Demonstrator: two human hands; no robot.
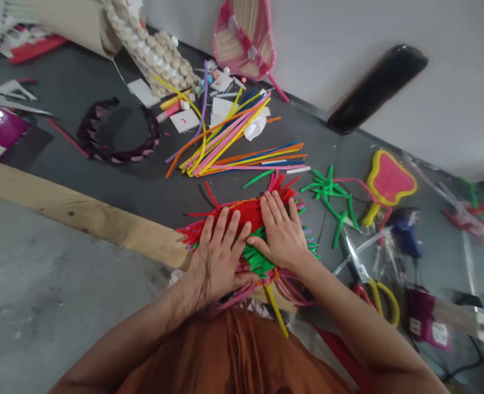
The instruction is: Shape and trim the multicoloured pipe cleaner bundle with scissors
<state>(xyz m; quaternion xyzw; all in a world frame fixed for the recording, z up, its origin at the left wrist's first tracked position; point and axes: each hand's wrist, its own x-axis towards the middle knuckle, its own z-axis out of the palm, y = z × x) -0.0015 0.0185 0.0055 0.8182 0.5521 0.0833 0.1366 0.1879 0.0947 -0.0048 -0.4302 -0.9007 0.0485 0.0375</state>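
Note:
Under both palms lies a mat of pipe cleaners (248,216), with a red band across its top and a green patch in the middle. Pink, purple and orange ends stick out along its edges. My left hand (221,249) rests flat on its left side, fingers spread. On the upper right part of the mat lies my right hand (280,230), also flat, with its thumb pointing toward the left hand. A yellow pipe cleaner (277,311) hangs from the near edge. What is beneath the palms is hidden.
Loose colourful pipe cleaners (229,134) lie beyond the mat. Cut green pieces (330,189) are to the right, near scissors (383,301) and a pink-and-yellow wand (391,178). A braided headband (118,156) sits left. The table's wooden edge (81,210) runs along the near side.

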